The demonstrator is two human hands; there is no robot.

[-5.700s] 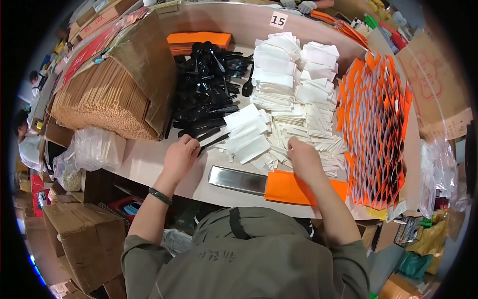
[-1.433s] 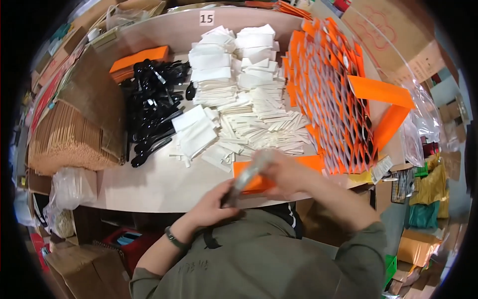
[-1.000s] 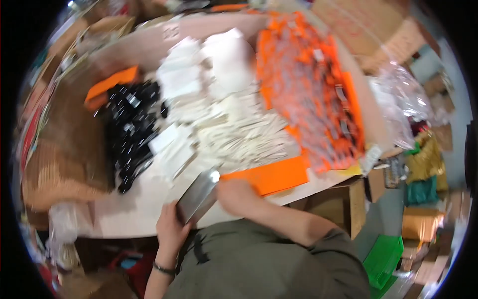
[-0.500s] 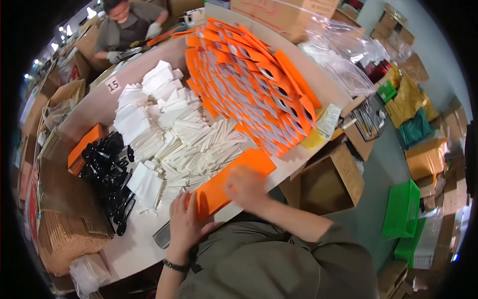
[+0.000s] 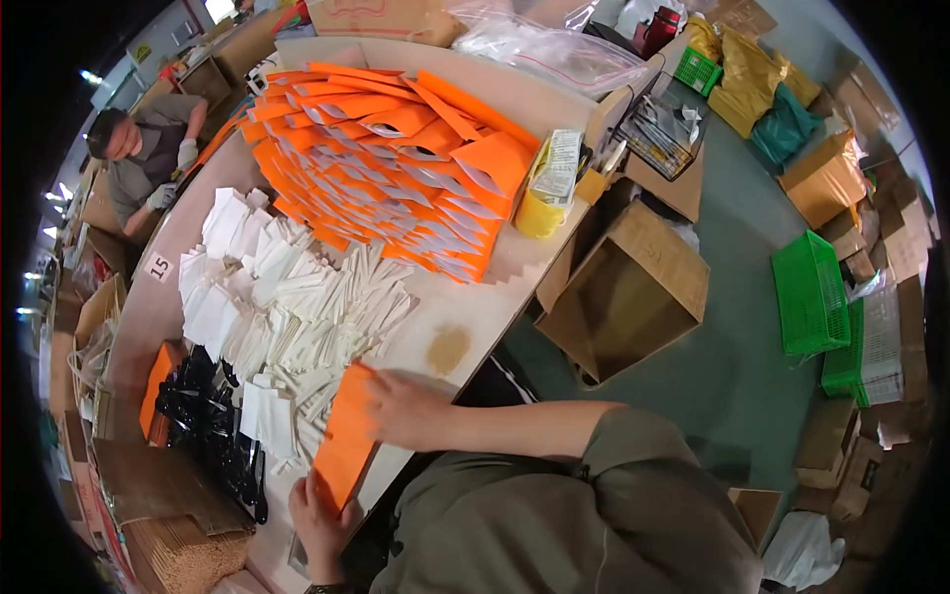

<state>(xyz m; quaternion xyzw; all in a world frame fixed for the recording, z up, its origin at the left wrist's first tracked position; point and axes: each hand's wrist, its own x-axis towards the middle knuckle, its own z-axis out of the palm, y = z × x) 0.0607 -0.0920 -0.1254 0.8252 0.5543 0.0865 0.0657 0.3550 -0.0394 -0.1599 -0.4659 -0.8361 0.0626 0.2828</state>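
Note:
A flat orange paper sleeve (image 5: 342, 445) lies slantwise at the table's near edge, between my hands. My left hand (image 5: 319, 523) is closed around its lower end, thumb on one side and fingers on the other. My right hand (image 5: 414, 411) grips the upper right edge; its fingertips are slightly blurred and partly hidden. Just beyond the sleeve spreads a heap of white folded paper packets (image 5: 307, 307). Left of that heap is a tangle of shiny black pieces (image 5: 198, 401), apparently plastic spoons. A large fanned stack of orange sleeves (image 5: 386, 168) stands at the far side.
A yellow tub (image 5: 539, 216) holding a printed packet stands at the table's right edge. An open cardboard box (image 5: 633, 287) sits beyond it, near green crates (image 5: 811, 297) on the floor. Brown cardboard (image 5: 163, 485) borders the left. A co-worker (image 5: 148, 158) sits at the far left.
The view has turned, and the scene sits differently in it. The orange sleeve is now more upright, and my right hand has gone from a blurred fist over it to its upper edge.

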